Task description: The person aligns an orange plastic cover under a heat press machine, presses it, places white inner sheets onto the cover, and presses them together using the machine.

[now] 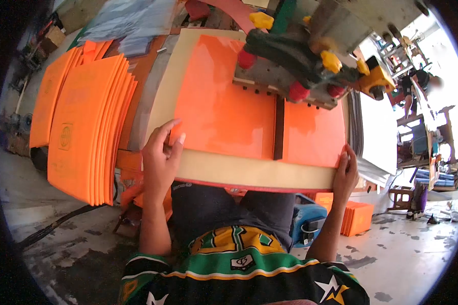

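A glossy orange plastic cover (224, 112) lies spread on a beige board (229, 170), with a dark strip (279, 127) running across it right of the middle. My left hand (160, 155) is at its lower left corner, thumb and index finger curled around the edge. At the lower right corner, the fingers of my right hand (346, 170) are closed on the cover's edge. Above the cover hangs a machine head (290, 76) with red and yellow knobs, its plate hiding the cover's upper right part.
Stacks of orange covers (89, 127) stand on the left, beside clear plastic sheets (127, 23). White sheets (376, 132) are piled on the right. Below sit a blue container (308, 218) and more orange covers (356, 218). Another person (417, 84) is far right.
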### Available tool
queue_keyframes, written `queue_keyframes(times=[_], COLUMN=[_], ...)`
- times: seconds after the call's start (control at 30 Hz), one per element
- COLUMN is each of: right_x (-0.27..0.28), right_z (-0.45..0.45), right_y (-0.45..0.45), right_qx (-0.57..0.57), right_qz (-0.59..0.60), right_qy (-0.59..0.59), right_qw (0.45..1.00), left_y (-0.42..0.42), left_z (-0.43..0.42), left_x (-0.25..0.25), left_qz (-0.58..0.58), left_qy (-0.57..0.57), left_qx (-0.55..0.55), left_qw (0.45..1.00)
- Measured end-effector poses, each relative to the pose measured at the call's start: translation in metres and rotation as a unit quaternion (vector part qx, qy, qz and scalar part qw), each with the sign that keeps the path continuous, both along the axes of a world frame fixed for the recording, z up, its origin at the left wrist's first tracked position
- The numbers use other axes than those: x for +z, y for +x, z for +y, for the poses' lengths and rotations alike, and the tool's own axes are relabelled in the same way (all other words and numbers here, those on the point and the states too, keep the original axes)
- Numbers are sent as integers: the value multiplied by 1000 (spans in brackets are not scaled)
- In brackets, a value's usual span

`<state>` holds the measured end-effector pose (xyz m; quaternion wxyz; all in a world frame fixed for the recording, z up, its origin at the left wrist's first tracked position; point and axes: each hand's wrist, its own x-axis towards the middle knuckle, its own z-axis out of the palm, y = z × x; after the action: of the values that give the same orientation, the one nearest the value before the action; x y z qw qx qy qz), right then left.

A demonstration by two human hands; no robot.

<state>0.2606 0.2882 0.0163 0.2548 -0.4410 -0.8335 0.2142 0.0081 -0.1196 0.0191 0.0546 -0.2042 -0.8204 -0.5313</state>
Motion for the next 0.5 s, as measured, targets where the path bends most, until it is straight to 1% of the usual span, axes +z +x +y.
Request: queue_keyframes(times=[0.03,0.07,0.13,0.17,0.2,0.27,0.3,0.4,0.43,0.47,0.5], right_x=[1,2,-13,2,-3,-12,-1,-4,1,0,-1], right_z=[1,2,5,-4,-3,4,-3,-2,-7,-6,-4], right_y=[1,1,5,-2,-2,3,0,1,-1,-1,2], right_qx=[-2,-4,12,-4,1,17,-4,-2,-1,0,-1], right_qz=[-10,-20,-1,-10,-14,-3,-25,-28,-35,-45,-41], right_qy=[2,5,84,29,33,113,47,56,51,55,60], right_qw=[1000,1000,996,1000,999,993,999,998,998,997,997], left_y=[1,0,-1,-1,-1,0,-1,-4,-5,-6,-3], left_z=[-2,-2,-3,1,1,4,2,-1,-2,-3,-2], left_x=[8,12,17,15,13,7,3,3,0,2,7], left_qz=[22,20,-14,-2,-6,17,36,30,57,48,6], left_qy=[-71,-63,-105,-93,-89,-106,-105,-109,-102,-97,-127], left_qx=[-13,-8,-27,-20,-15,-8,-19,-29,-36,-37,-43], left_qw=[997,998,994,995,996,994,994,993,993,993,991])
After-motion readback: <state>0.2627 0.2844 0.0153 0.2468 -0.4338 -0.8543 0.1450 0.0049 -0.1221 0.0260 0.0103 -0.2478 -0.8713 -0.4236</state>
